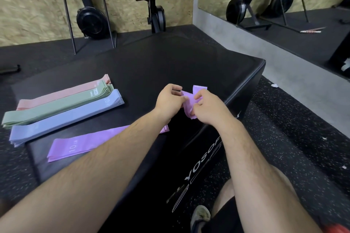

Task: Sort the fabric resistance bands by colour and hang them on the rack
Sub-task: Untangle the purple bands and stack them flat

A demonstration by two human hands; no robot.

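Fingers of the left hand (167, 98) and right hand (208, 107) hide much of the crumpled purple band (190, 98). The left forearm (117, 145) covers the purple stack (81, 145) at its right end. Print on the green stack (56, 108) is too small to read.

Left forearm (106, 157) and right forearm (246, 157) are stretched forward and angled inward, the hands brought close together. The left hand (168, 100) is curled, a crumpled purple band (190, 98) pinched at its fingertips. The right hand (211, 108) is curled onto the same band, knuckles turned up.
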